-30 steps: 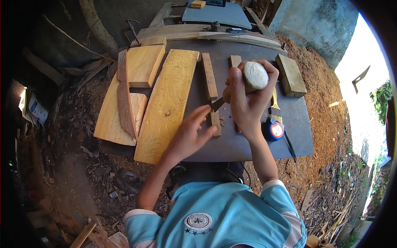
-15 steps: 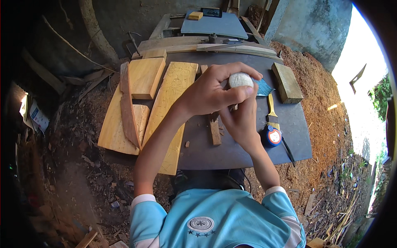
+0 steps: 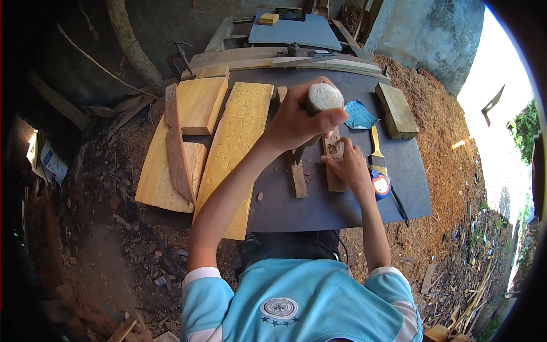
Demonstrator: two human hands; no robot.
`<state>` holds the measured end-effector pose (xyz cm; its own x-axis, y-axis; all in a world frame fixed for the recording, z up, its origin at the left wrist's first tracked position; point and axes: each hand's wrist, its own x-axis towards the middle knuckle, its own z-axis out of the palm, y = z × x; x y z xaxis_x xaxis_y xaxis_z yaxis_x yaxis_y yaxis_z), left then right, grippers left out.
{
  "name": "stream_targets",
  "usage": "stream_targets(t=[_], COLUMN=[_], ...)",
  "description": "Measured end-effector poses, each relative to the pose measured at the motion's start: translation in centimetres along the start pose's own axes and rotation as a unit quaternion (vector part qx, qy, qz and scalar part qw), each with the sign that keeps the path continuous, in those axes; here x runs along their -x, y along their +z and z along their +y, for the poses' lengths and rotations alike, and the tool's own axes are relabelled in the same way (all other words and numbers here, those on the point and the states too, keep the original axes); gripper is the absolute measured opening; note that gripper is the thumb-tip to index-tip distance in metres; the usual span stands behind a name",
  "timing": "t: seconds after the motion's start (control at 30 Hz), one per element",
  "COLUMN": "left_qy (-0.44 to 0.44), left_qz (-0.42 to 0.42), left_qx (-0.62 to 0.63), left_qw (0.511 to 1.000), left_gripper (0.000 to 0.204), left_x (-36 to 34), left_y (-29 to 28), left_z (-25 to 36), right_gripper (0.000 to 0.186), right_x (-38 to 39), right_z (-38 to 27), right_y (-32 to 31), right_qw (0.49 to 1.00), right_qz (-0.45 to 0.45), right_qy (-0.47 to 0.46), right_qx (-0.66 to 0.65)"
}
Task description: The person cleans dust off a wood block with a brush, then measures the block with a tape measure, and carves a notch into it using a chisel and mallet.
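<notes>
My left hand (image 3: 299,119) is wrapped around a thick tool with a pale, round top (image 3: 325,97); its dark lower part reaches down to a narrow wooden strip (image 3: 298,181) with chips beside it. My right hand (image 3: 350,168) is lower, thumb and fingers apart, touching a second wooden strip (image 3: 336,183) with a chipped hollow. A yellow board (image 3: 239,139) with carved outlines lies to the left. At the right are a blue sheet (image 3: 359,114), a yellow-handled brush (image 3: 376,142) and a blue tape measure (image 3: 380,185).
Pale boards (image 3: 202,105) and a curved brown offcut (image 3: 176,148) cover the left of the dark tabletop (image 3: 273,211). A wood block (image 3: 396,111) sits at the right. Long planks and a clamp (image 3: 183,57) line the back. A grey-topped stand (image 3: 288,34) stands behind.
My left hand has risen from near the strips onto the tool. My right hand has let go of the tool and moved down to the right-hand strip, uncovering the blue sheet.
</notes>
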<state>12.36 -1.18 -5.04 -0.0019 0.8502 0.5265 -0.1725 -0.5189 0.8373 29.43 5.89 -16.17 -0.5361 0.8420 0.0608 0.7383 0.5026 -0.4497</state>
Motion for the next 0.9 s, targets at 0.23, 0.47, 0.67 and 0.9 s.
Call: stream_targets(t=[0.23,0.47,0.67,0.9], left_qy=[0.004,-0.021,-0.014,0.007], left_qz=[0.037,0.025,0.021,0.013], left_qx=[-0.083,-0.06,-0.087,-0.083], left_qw=[0.996,0.998,0.996,0.996], left_gripper=[0.024,0.02,0.021,0.017], left_x=[-0.2,-0.9,-1.2,-1.1], left_y=[-0.2,0.8,0.5,1.1], left_z=[-0.5,-0.6,-0.8,-0.5], right_gripper=[0.072,0.07,0.049,0.057], right_x=[-1.2,2.0,3.8,3.5], right_z=[-0.6,-1.7,-6.4,-7.9], right_y=[-2.7,-13.5,-19.9,-19.0], right_qw=[0.999,0.931,0.843,0.897], right_qz=[-0.031,0.043,0.016,-0.117], right_qy=[0.001,-0.052,-0.194,-0.127], right_qx=[-0.037,-0.36,-0.502,-0.408])
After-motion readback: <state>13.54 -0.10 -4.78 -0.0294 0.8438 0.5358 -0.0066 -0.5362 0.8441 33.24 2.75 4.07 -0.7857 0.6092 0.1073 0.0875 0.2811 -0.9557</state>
